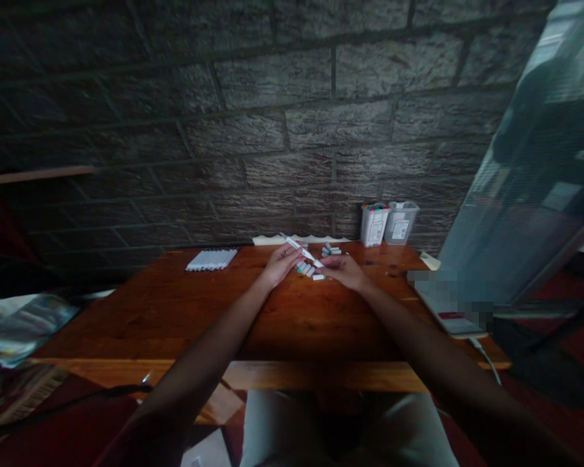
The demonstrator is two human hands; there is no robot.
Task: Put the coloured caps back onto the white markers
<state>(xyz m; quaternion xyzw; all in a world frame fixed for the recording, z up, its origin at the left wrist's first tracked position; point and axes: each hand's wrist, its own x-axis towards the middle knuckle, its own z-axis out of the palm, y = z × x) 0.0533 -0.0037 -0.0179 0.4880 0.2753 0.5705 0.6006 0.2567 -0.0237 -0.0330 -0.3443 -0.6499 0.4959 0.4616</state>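
Observation:
My left hand [281, 264] grips a slim white marker [299, 248], which slants down to the right over the table. At its lower right end, the fingers of my right hand [343, 269] pinch a white marker cap [318, 264]. Whether cap and marker touch is too small to tell. Several loose caps lie beneath and between my hands, some with coloured ends, among them a white cap with a green end [318, 277]. Another little group of caps [331, 250] lies just behind my right hand.
A row of white markers [212, 259] lies side by side on the wooden table [175, 318] at left. At the back right stand a box of markers [374, 226] and a clear plastic box [401, 224]. A laptop-like device [448, 311] with a cable sits at the right edge.

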